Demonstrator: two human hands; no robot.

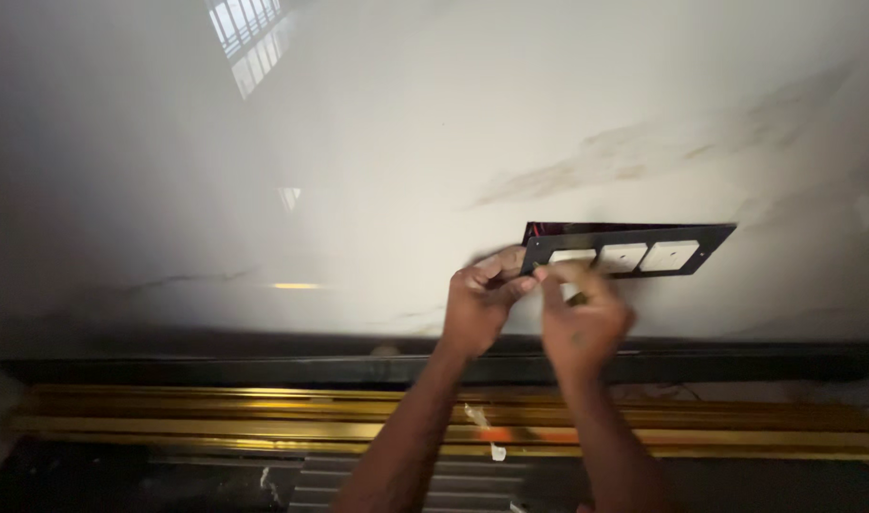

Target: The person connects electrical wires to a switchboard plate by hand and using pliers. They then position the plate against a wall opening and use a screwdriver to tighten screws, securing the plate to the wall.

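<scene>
Both hands meet at the left end of a black switch frame point(624, 249) on the marble wall panel point(406, 142) — left hand point(477, 302) fingers curled, pinching the frame's edge; right hand point(584, 323) pinching a small blurred tool — best kept square and steady.

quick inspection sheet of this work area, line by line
surface: glossy white marble-look wall panel with faint brown veins, reflecting a window
job's things: black switch frame plate with three rectangular openings, tilted against the wall over a cut-out
clutter: small white and orange scraps on the gold trim
grips: left hand pinches the plate's left end; right hand is beside it at the lower edge, blurred, possibly holding a small tool
cables: a thin dark wire near the black ledge, unclear
surroundings: black ledge, gold trim, grey ribbed panel below
</scene>
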